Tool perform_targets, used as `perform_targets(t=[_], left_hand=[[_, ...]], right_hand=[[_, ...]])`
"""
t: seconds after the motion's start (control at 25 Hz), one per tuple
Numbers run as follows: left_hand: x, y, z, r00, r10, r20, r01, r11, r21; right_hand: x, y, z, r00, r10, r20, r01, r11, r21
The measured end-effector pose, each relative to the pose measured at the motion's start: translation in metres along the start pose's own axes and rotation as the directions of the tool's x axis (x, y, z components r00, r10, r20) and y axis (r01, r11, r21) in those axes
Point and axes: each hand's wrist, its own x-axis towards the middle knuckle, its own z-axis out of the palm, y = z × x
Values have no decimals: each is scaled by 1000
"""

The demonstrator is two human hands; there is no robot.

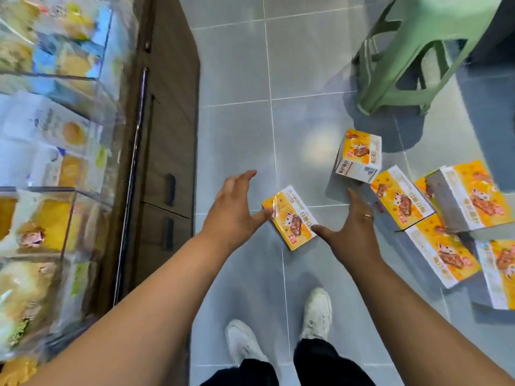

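A small yellow and white snack box [289, 217] with a cat picture lies on the grey tiled floor between my two hands. My left hand [232, 210] is spread open, its thumb touching the box's left end. My right hand [352, 227], with a ring on one finger, is spread open too, its thumb at the box's right end. Neither hand's fingers curl round the box.
Several more boxes of the same kind [446, 213] lie in a loose heap on the floor at the right. A green plastic stool [412, 51] stands behind them. A shelf unit with clear bins of packaged snacks [50, 162] runs along the left. My white shoes [316, 313] are below.
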Motion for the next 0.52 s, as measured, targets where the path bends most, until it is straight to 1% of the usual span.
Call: perform_targets(t=[0.12, 0.32, 0.4, 0.52], left_hand=[[58, -48, 69, 1000, -20, 2, 20, 1000, -6], [128, -127, 182, 1000, -18, 23, 18, 1000, 14], [153, -159, 225, 999, -34, 41, 34, 999, 12], [183, -198, 278, 994, -64, 87, 58, 996, 67]], right_hand=[[48, 54, 69, 997, 72, 13, -71, 997, -42], [110, 143, 171, 975, 216, 60, -201, 961, -189], [132, 176, 210, 961, 268, 71, -250, 948, -198], [157, 217, 255, 933, 350, 88, -331, 927, -177]])
